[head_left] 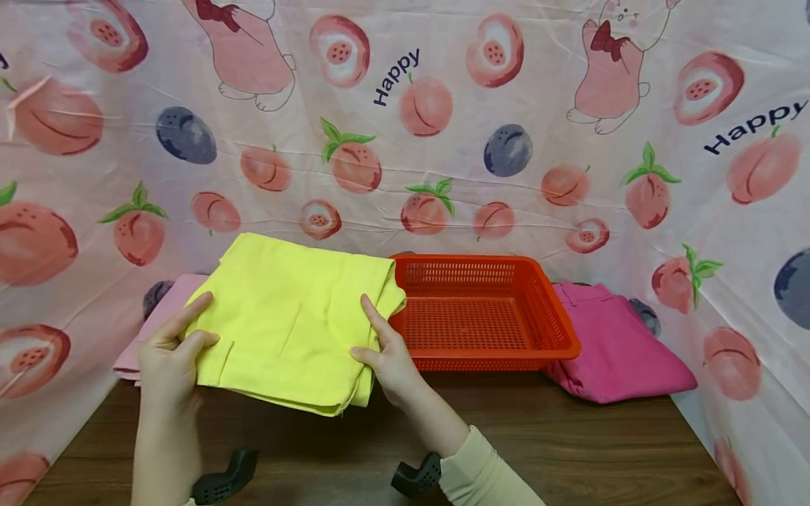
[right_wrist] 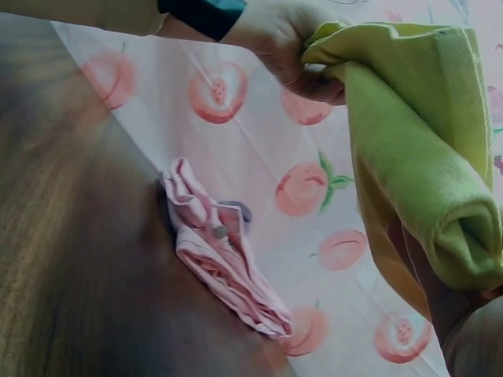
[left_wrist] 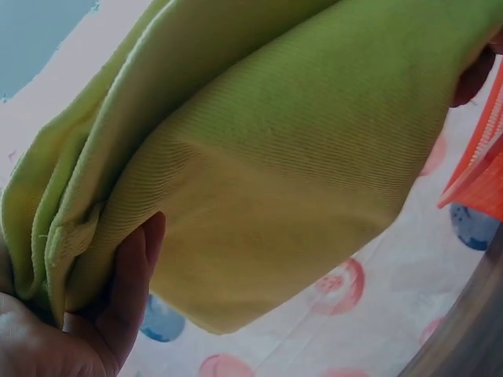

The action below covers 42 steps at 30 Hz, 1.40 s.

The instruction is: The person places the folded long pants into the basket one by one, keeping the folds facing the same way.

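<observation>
A folded pair of bright yellow pants (head_left: 278,309) is held up over the table, with its broad face turned to the head camera. My left hand (head_left: 174,348) grips its left side, thumb and forefinger showing on the front. On the opposite side my right hand (head_left: 392,358) pinches the folded edge, thumb on the face of the cloth. In the left wrist view, layers of the yellow cloth (left_wrist: 267,157) hang between thumb and fingers of the left hand (left_wrist: 118,314). The right wrist view shows a rolled fold of the cloth (right_wrist: 416,149) at the right hand (right_wrist: 464,326).
An orange-red plastic basket (head_left: 563,344) stands at the back of the brown wooden table (head_left: 304,457). Folded hot-pink pants (head_left: 620,344) lie right of it. Light pink folded pants (right_wrist: 224,251) lie at the left. A fruit-print cloth (head_left: 392,190) hangs behind and at both sides.
</observation>
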Each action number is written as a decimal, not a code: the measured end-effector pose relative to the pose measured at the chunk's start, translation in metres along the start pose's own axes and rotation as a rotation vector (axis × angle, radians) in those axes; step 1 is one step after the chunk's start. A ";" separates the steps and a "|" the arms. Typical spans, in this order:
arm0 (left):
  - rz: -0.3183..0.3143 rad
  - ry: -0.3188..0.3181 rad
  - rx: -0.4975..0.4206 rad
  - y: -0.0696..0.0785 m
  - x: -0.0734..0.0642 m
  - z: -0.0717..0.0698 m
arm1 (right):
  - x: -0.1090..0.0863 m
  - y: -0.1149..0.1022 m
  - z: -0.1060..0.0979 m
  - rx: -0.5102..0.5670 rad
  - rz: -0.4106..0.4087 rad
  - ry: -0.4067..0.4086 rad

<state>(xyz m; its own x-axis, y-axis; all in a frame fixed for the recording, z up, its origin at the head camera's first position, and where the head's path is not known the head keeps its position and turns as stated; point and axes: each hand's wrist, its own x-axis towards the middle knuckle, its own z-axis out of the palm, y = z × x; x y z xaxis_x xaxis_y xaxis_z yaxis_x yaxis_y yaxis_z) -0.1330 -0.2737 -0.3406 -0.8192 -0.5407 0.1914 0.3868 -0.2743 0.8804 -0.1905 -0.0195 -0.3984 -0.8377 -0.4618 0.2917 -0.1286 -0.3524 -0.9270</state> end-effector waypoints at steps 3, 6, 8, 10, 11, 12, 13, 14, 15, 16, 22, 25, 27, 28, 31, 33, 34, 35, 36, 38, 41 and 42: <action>-0.034 0.002 -0.024 -0.004 0.001 0.004 | -0.001 -0.002 -0.005 -0.004 -0.013 0.016; -0.066 0.007 -0.019 -0.009 0.002 0.007 | -0.002 -0.004 -0.009 -0.016 -0.023 0.033; -0.070 0.000 -0.011 -0.012 0.003 0.009 | -0.003 -0.005 -0.011 -0.021 -0.032 0.040; -0.072 -0.031 -0.014 -0.015 0.003 0.010 | -0.005 -0.006 -0.014 -0.024 -0.042 0.049; -0.071 -0.054 -0.019 -0.017 0.003 0.011 | -0.006 -0.007 -0.015 -0.021 -0.047 0.055; -0.070 -0.085 -0.028 -0.018 0.004 0.011 | -0.006 -0.007 -0.016 -0.017 -0.053 0.062; -0.069 -0.120 -0.034 -0.020 0.004 0.011 | -0.007 -0.008 -0.017 -0.013 -0.059 0.072; -0.068 -0.162 -0.048 -0.021 0.004 0.011 | -0.007 -0.009 -0.018 -0.009 -0.067 0.081; -0.068 -0.202 -0.061 -0.023 0.004 0.011 | -0.008 -0.009 -0.019 -0.011 -0.075 0.094; -0.067 -0.243 -0.074 -0.025 0.004 0.011 | -0.008 -0.010 -0.020 -0.010 -0.082 0.106; -0.084 -0.375 -0.156 -0.031 0.004 0.012 | -0.012 -0.010 -0.026 -0.018 -0.106 0.146; -0.118 -0.388 -0.195 -0.033 0.004 0.014 | -0.014 -0.011 -0.028 -0.007 -0.108 0.165; -0.140 -0.391 -0.235 -0.034 0.004 0.015 | -0.015 -0.012 -0.030 -0.001 -0.114 0.177; -0.153 -0.391 -0.253 -0.035 0.003 0.016 | -0.015 -0.012 -0.030 -0.004 -0.119 0.185; -0.181 -0.383 -0.326 -0.038 0.001 0.019 | -0.017 -0.014 -0.033 -0.007 -0.127 0.207; -0.198 -0.366 -0.363 -0.042 -0.002 0.022 | -0.018 -0.015 -0.035 -0.009 -0.132 0.222; -0.207 -0.355 -0.378 -0.043 -0.003 0.025 | -0.019 -0.015 -0.036 -0.009 -0.134 0.230; -0.215 -0.340 -0.399 -0.045 -0.004 0.027 | -0.020 -0.015 -0.037 -0.007 -0.135 0.238; -0.220 -0.323 -0.415 -0.047 -0.005 0.030 | -0.020 -0.015 -0.038 -0.005 -0.138 0.246; -0.228 -0.305 -0.434 -0.050 -0.008 0.036 | -0.021 -0.016 -0.040 -0.006 -0.148 0.264; -0.215 -0.325 -0.434 -0.056 -0.011 0.046 | -0.022 -0.016 -0.042 -0.016 -0.169 0.292; -0.205 -0.343 -0.429 -0.058 -0.012 0.049 | -0.023 -0.017 -0.043 -0.018 -0.176 0.303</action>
<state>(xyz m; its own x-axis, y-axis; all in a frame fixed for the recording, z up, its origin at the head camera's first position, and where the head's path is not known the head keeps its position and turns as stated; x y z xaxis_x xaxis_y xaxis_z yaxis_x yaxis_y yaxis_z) -0.1666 -0.2127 -0.3726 -0.9579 -0.1739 0.2283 0.2843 -0.6825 0.6733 -0.1922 0.0320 -0.3997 -0.9210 -0.1314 0.3667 -0.2922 -0.3895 -0.8734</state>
